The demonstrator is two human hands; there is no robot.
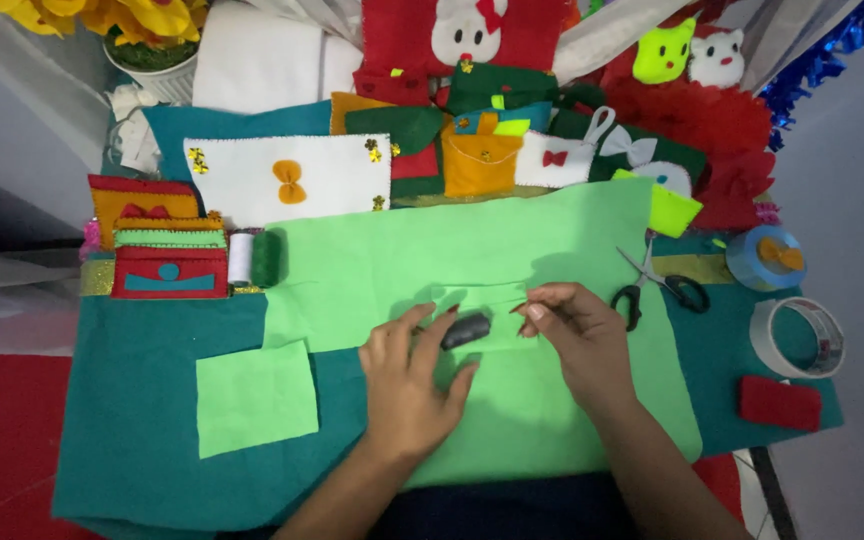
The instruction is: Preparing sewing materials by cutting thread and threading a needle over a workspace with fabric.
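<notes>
A large light green felt sheet (512,240) lies over a teal felt sheet (142,420). On it sits a small light green felt piece (482,298). My left hand (412,375) rests flat on the green sheet and grips a small dark grey object (466,329) between thumb and fingers, pressed at the lower edge of the small piece. My right hand (572,335) pinches the right edge of that small piece with its fingertips. What the dark object is cannot be told.
Black-handled scissors (657,285) lie right of my right hand. A tape roll (797,336), a blue tape dispenser (765,257) and a red felt block (779,402) sit at the right. Thread spools (255,258), a green felt square (255,397) and finished felt pouches (167,240) lie left and behind.
</notes>
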